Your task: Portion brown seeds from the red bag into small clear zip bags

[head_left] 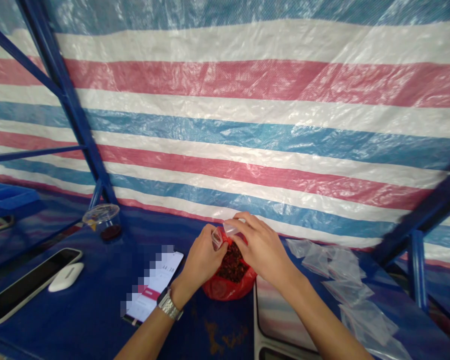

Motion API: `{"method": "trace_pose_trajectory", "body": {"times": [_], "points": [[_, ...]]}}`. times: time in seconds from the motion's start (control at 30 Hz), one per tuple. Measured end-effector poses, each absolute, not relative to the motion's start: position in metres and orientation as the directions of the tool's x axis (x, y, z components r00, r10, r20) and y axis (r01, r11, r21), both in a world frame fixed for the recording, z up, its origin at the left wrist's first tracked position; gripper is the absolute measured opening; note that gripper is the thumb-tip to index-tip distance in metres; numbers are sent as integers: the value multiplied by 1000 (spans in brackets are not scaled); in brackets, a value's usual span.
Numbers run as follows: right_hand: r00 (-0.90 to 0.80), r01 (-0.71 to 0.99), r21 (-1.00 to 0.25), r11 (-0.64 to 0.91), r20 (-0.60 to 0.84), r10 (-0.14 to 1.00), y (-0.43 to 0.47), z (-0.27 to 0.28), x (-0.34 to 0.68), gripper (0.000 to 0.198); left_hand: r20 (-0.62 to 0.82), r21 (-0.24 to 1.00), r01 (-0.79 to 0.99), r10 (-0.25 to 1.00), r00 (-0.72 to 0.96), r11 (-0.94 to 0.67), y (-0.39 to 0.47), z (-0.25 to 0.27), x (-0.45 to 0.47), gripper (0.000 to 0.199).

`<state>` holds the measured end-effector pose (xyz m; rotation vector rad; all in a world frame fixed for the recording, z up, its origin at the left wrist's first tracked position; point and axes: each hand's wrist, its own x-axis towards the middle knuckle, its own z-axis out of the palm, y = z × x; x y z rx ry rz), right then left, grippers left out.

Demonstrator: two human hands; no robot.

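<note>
A red plastic bag (pixel 229 290) stands with its mouth spread, full of small dark reddish-brown dried pieces (pixel 233 265). Over its far edge, my left hand (pixel 206 255) pinches a small clear plastic bag (pixel 217 239). My right hand (pixel 255 241) is closed on a small translucent plastic piece (pixel 231 229) just beside it. Whether both hands grip the same clear plastic, I cannot tell. Under my right forearm lies a flat scale with a shiny plate (pixel 279 312), partly hidden by the arm.
Several clear zip bags (pixel 350 280) are spread on the right of the blue table (pixel 97 305). To the left lie a lit phone (pixel 159 282), a white case (pixel 66 277), a long black-and-white device (pixel 33 287) and a clear cup (pixel 107 222). Behind hangs a striped tarp (pixel 247 135).
</note>
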<state>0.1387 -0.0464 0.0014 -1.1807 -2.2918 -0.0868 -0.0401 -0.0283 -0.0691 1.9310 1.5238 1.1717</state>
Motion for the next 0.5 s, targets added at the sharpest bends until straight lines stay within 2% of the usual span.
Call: {"method": "trace_pose_trajectory", "body": {"times": [0.13, 0.27, 0.4, 0.5], "points": [[-553, 761, -211, 613, 284, 784, -45, -10, 144, 31, 255, 631, 752, 966, 31, -191, -27, -66, -51, 13], [-589, 790, -138, 597, 97, 802, -41, -32, 139, 32, 155, 535, 841, 988, 0, -84, -27, -63, -56, 12], [-600, 790, -128, 600, 45, 799, -36, -42, 133, 35, 25, 575, 818, 1000, -4, -11, -28, -64, -54, 10], [-571, 809, -141, 570, 37, 820, -34, -43, 131, 33, 18, 614, 789, 1000, -5, -7, -28, -66, -52, 10]]}}
